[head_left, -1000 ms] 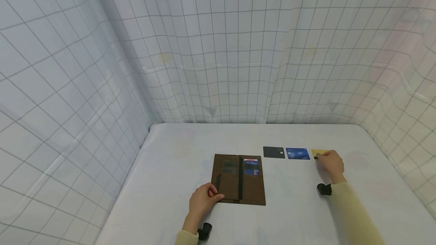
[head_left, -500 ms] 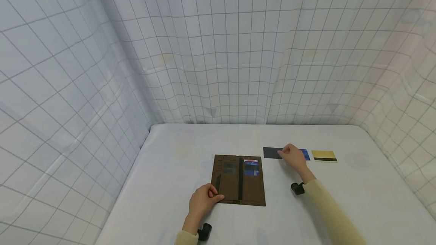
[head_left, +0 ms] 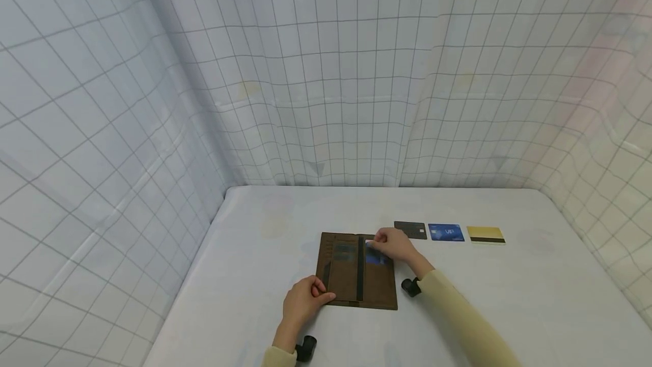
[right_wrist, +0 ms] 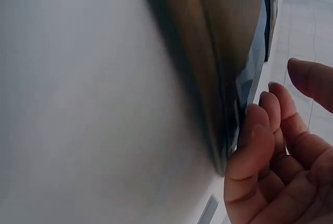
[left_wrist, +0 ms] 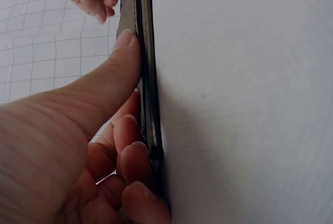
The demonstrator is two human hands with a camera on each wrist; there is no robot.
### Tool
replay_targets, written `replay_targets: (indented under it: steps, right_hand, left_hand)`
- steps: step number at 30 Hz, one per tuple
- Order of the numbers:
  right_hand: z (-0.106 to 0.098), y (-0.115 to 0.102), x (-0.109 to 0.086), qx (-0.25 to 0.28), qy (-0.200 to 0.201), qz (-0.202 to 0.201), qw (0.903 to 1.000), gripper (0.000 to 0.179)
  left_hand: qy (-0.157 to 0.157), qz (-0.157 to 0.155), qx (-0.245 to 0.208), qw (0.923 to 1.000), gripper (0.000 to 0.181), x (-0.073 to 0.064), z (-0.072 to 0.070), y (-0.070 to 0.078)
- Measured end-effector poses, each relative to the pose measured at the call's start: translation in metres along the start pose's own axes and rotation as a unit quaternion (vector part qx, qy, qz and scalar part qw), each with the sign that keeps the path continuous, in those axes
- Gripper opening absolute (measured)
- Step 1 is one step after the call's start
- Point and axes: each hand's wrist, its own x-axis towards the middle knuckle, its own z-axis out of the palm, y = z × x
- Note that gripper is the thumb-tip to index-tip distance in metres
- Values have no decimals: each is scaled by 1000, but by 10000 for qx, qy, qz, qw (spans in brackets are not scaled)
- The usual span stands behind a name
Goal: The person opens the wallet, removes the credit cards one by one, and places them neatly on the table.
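A brown bifold wallet (head_left: 378,289) lies spread flat on the table, with a dark strap down its middle. My left hand (head_left: 301,301) holds its near left corner, thumb (left_wrist: 125,52) on top and curled fingers (left_wrist: 136,161) at the edge. Over the wallet's far right part is my right hand (head_left: 398,246), its fingertips close above a blue card (head_left: 377,258) tucked in the pocket there. In the right wrist view the right thumb (right_wrist: 309,78) stands apart from the bent fingers (right_wrist: 252,146), with nothing between them. The hand partly covers that card.
A black card (head_left: 410,230), a blue card (head_left: 446,232) and a gold card with a dark stripe (head_left: 485,234) lie in a row at the back right of the white table (head_left: 265,265). Grid-patterned white curtains (head_left: 326,101) surround the table.
My right hand has travelled left from the gold card, past the blue and black cards, to the wallet's right side. The left hand has stayed at the wallet's corner.
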Motion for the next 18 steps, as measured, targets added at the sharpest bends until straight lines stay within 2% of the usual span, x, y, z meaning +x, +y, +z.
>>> replay_targets:
  steps: [7,18]
  right_hand:
    - [15,-16,6,182,-409,-318,9985,20]
    - [23,-28,9,81,-583,-40,9983,21]
  left_hand:
    - [-16,-17,4,10000,29,1,0,0]
    - [-10,40,-40,10000,30,1,1,0]
